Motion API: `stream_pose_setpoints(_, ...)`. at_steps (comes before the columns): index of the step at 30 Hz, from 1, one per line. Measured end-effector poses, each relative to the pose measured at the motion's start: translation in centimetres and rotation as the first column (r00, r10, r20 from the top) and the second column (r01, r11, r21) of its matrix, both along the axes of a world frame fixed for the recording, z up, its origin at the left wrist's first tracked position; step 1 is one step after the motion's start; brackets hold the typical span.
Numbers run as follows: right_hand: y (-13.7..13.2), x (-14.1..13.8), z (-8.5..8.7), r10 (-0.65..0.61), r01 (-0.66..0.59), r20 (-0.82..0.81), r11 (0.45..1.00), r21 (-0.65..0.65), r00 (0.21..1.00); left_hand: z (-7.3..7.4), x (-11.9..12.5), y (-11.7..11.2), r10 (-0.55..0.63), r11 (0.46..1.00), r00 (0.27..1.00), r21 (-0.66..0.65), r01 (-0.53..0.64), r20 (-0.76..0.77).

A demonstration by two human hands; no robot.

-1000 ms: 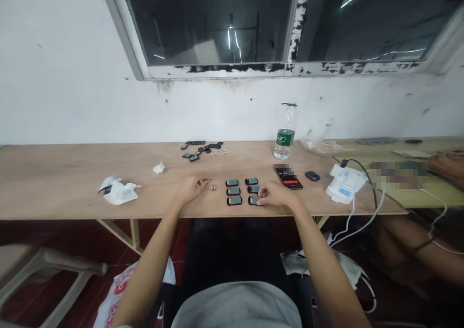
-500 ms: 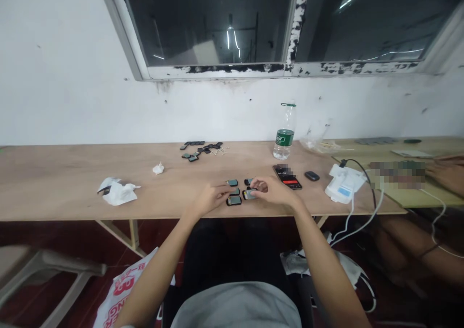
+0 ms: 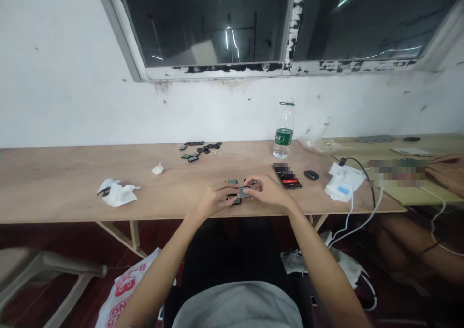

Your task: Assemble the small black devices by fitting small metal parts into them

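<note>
A small flat black-edged piece with a grey-green face (image 3: pixel 243 192) is held between my two hands near the table's front edge. My left hand (image 3: pixel 216 198) pinches its left end. At its right end, my right hand (image 3: pixel 267 191) grips with thumb and fingers. Similar pieces lie close by: a grey-green one (image 3: pixel 232 181) just behind my left fingers, and a black-edged one (image 3: pixel 237 201) under the held piece. Another is mostly hidden behind my right fingers. What kind of part these are is too small to tell.
Several dark pieces (image 3: pixel 206 149) and tiny white bits lie toward the wall. A phone (image 3: pixel 287 176), a black oval object (image 3: pixel 311 175), a water bottle (image 3: pixel 283 137) and a white device with cables (image 3: pixel 344 183) stand right. Crumpled tissue (image 3: pixel 119 192) lies left. Another person's hand (image 3: pixel 447 171) is far right.
The piece by my right hand has moved slightly left, off its earlier spot. My left fingers have shifted right from the left-hand pieces and now hold its other end.
</note>
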State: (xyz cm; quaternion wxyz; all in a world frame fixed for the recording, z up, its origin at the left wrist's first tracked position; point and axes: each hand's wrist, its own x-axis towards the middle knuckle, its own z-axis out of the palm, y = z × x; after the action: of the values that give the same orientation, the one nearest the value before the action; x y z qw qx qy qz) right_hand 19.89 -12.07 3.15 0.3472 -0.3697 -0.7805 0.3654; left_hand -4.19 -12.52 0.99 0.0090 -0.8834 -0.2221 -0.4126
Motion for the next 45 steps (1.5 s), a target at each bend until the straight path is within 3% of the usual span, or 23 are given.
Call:
stream_pose_setpoints(11, 0.3, 0.1, -0.5, 0.038, -0.037, 0.025, 0.999, -0.02, 0.999, -0.8, -0.5, 0.7, 0.072, 0.993, 0.977, 0.104, -0.052, -0.199)
stream_pose_setpoints(18, 0.5, 0.1, -0.5, 0.053, -0.056, -0.034, 0.995, -0.08, 0.998, -1.4, -0.5, 0.9, 0.082, 0.984, 0.985, 0.172, -0.056, -0.149)
stream_pose_setpoints(34, 1.3, 0.1, -1.1, 0.064, -0.093, -0.157, 0.978, -0.188, 0.986, -0.9, -0.4, 0.8, 0.064, 0.997, 0.99, 0.052, -0.057, -0.128)
stream_pose_setpoints(37, 1.0, -0.1, -0.9, 0.068, -0.1, -0.168, 0.976, -0.195, 0.984, -0.8, -0.5, 0.8, 0.055, 0.998, 0.998, -0.01, -0.055, -0.031)
stream_pose_setpoints(39, 0.9, -0.2, -0.8, 0.047, -0.081, -0.17, 0.976, -0.201, 0.984, -0.6, -0.7, 0.7, 0.09, 0.989, 0.994, -0.125, -0.082, 0.058)
stream_pose_setpoints(42, 0.8, -0.2, -0.8, -0.005, -0.031, -0.17, 0.977, -0.209, 0.985, 0.2, -1.4, 0.7, 0.2, 0.931, 0.966, -0.34, -0.134, 0.166)
stream_pose_setpoints(45, 1.1, 0.0, -1.1, -0.051, 0.015, -0.159, 0.976, -0.217, 0.986, 0.9, -2.4, 1.1, 0.249, 0.892, 0.937, -0.434, -0.124, 0.244)
